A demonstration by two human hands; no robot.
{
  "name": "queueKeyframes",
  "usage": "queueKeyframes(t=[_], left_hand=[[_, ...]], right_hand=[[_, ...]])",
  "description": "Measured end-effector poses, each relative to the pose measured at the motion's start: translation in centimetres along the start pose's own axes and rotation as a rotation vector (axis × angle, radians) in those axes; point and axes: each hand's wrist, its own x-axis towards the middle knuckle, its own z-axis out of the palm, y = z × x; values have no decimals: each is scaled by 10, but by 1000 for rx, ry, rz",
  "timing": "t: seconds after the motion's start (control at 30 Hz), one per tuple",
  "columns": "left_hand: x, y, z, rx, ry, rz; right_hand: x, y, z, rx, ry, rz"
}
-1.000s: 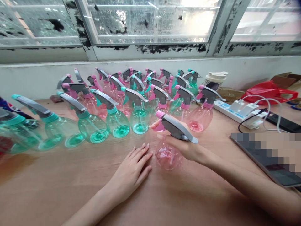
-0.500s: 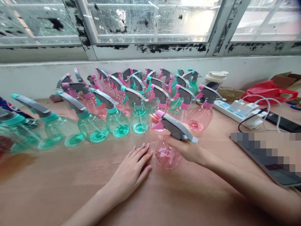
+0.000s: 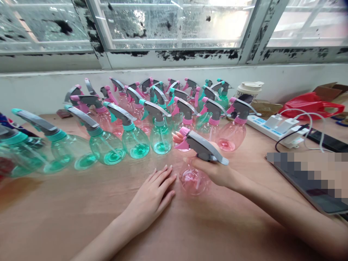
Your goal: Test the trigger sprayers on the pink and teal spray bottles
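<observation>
My right hand (image 3: 213, 170) is wrapped round the neck of a pink spray bottle (image 3: 193, 181), whose grey and pink trigger head points left and away. The bottle's clear pink body shows below the hand. Flat on the wooden table (image 3: 89, 221) lies my left hand (image 3: 153, 194), its fingers stretched towards the bottle's base and holding nothing. Beyond the hands stands a row of green spray bottles (image 3: 136, 145), with a pink spray bottle (image 3: 231, 136) at the right end. Several more pink and green ones crowd behind.
At the right lie a white power strip (image 3: 268, 128) with chargers and cables, a dark-screened device (image 3: 307, 188) and a red plastic bag (image 3: 307, 103). A lidded cup (image 3: 248, 88) stands near the wall, below the windows (image 3: 174, 25).
</observation>
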Motion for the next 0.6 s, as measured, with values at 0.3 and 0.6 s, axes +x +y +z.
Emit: queueKeyframes(t=[0.3, 0.6], left_hand=[[0, 1, 0, -5, -5, -2], [1, 0, -1, -21, -2, 1]], right_hand=[[2, 3, -1, 31, -47, 11], [1, 2, -4, 47, -59, 61]])
